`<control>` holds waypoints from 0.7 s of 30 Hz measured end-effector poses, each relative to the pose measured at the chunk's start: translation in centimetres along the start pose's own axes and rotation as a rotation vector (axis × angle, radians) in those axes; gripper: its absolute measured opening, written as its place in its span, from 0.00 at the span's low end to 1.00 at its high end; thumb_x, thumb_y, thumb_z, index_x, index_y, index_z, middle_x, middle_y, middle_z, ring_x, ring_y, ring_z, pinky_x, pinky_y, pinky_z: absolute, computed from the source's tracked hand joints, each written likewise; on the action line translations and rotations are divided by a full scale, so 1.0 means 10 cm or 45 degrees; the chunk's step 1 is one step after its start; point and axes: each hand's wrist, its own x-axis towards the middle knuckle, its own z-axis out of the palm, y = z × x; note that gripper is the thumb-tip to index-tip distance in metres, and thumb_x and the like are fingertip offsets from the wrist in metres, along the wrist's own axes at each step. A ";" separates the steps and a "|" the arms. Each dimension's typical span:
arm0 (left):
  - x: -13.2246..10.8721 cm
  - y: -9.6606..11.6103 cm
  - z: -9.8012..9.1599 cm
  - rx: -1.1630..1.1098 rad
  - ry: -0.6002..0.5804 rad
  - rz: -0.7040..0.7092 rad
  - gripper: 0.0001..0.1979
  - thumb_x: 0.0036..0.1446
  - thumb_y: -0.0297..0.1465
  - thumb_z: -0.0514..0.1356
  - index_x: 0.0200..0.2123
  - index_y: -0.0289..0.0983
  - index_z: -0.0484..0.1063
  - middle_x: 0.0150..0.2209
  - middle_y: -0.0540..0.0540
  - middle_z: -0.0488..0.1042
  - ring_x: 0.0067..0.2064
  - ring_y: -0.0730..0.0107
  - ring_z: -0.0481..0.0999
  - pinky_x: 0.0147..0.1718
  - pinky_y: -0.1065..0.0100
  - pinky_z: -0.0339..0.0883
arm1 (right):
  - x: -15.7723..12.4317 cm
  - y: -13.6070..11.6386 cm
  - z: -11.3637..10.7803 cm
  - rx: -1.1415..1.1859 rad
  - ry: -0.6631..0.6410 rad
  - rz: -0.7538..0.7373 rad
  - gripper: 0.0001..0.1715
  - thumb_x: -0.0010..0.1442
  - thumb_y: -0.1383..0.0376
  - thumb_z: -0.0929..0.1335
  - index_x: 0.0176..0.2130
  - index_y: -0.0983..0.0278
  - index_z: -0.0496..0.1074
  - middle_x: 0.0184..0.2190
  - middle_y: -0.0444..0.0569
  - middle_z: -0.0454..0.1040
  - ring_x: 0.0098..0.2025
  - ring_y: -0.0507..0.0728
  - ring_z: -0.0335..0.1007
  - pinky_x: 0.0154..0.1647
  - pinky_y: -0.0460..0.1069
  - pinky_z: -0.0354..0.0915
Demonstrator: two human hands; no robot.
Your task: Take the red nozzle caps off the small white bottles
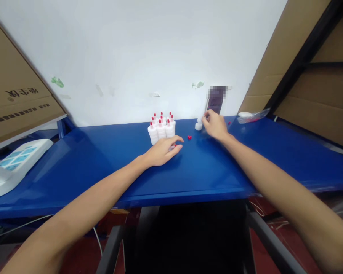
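Note:
My left hand (163, 151) is low over the blue table, thumb and index finger apart. A small white piece with a red tip (175, 145) shows in the gap between them; whether it is touched is hidden. Just behind that hand stands a tight group of several white squeeze bottles (161, 131) with red-tipped nozzles. Farther right, my right hand (215, 125) has its fingertips closed at a small white bottle (199, 125) near the wall, partly covered by the fingers. Small red caps (189, 137) lie on the table between my hands.
The blue table (103, 163) meets a white wall (125, 57). A dark, phone-like object (216, 99) leans there, and a clear plastic bag (254, 115) lies at the right. A white device with blue panels (20, 160) occupies the left end. Cardboard (23, 83) flanks the table.

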 end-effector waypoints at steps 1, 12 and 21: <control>0.00 0.00 0.00 0.004 -0.002 -0.002 0.19 0.71 0.40 0.50 0.54 0.36 0.72 0.39 0.44 0.78 0.37 0.66 0.76 0.40 0.64 0.68 | -0.01 -0.02 0.01 -0.007 -0.006 0.005 0.12 0.65 0.61 0.64 0.45 0.60 0.74 0.33 0.52 0.80 0.36 0.63 0.73 0.38 0.53 0.62; -0.01 0.01 -0.03 -0.032 -0.003 0.013 0.18 0.69 0.39 0.52 0.54 0.35 0.71 0.43 0.43 0.78 0.42 0.64 0.76 0.45 0.61 0.69 | -0.02 0.01 0.00 0.008 -0.042 0.002 0.19 0.66 0.60 0.64 0.50 0.61 0.79 0.37 0.54 0.82 0.40 0.63 0.75 0.42 0.54 0.64; -0.02 -0.04 -0.02 -0.032 0.148 -0.032 0.20 0.61 0.29 0.51 0.57 0.36 0.60 0.38 0.47 0.71 0.34 0.68 0.70 0.40 0.61 0.67 | -0.54 -0.63 -0.21 0.435 -0.572 -0.682 0.20 0.70 0.54 0.61 0.39 0.62 0.76 0.25 0.43 0.72 0.26 0.53 0.64 0.32 0.49 0.55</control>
